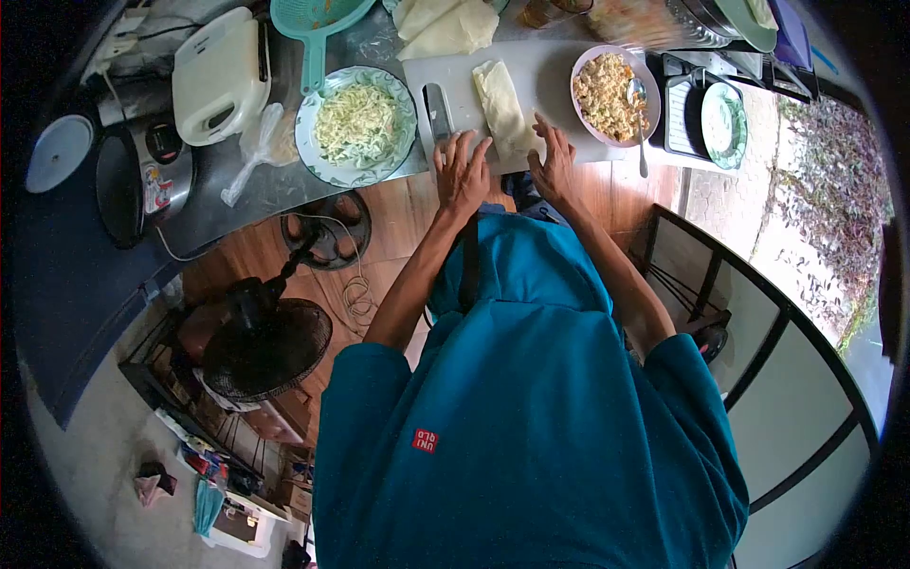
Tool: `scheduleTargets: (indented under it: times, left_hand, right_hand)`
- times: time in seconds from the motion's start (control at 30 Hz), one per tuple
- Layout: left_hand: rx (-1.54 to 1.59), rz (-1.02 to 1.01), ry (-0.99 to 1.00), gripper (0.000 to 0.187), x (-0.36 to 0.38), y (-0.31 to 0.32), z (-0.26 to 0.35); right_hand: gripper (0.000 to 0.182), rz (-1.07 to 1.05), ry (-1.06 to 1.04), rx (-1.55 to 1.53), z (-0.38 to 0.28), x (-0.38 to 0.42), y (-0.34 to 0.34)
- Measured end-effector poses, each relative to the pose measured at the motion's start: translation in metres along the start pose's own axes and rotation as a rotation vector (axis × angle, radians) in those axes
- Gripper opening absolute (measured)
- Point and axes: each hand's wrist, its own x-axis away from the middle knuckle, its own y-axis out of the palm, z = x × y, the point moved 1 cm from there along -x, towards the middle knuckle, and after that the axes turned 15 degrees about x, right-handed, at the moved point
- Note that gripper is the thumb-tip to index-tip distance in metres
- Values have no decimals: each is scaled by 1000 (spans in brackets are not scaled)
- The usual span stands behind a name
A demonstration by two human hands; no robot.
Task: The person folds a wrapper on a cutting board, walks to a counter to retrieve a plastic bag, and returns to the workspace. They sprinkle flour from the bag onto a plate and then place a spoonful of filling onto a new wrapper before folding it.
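Observation:
A rolled pale wrap (502,106) lies on a white cutting board (550,66) at the counter's near edge. My left hand (463,174) rests flat on the board's front edge, fingers spread, just left of the roll's near end. My right hand (553,163) lies with fingers apart on the board, touching the roll's near end from the right. A knife (437,110) lies on the board left of the roll. Neither hand holds anything.
A plate of shredded cheese (358,124) sits left of the board, a pink bowl of filling (614,93) with a spoon (638,114) to the right. More flat wraps (445,27) lie behind. A sandwich press (220,78), a rice cooker (142,180) and a floor fan (267,346) stand at left.

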Motion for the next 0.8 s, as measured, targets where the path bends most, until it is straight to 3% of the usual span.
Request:
scheduleTargets:
  times: [0.13, 0.33, 0.57, 0.63, 0.8]
  left_hand:
    - [6, -40, 58, 44, 1, 2, -3]
    - [-7, -78, 111, 41, -7, 1, -4]
    - [49, -100, 185, 46, -18, -4, -3]
    - [39, -91, 202, 46, -22, -2, -4]
    - [35, -87, 257, 33, -31, 2, -9]
  right_hand:
    - [66, -37, 202, -107, 6, -1, 10]
    - [78, 16, 239, -207, 17, -5, 24]
    - [70, 49, 285, -190, 22, -10, 30]
    - [67, -41, 391, -355, 23, -11, 28]
    - [70, -63, 356, -407, 26, -17, 30]
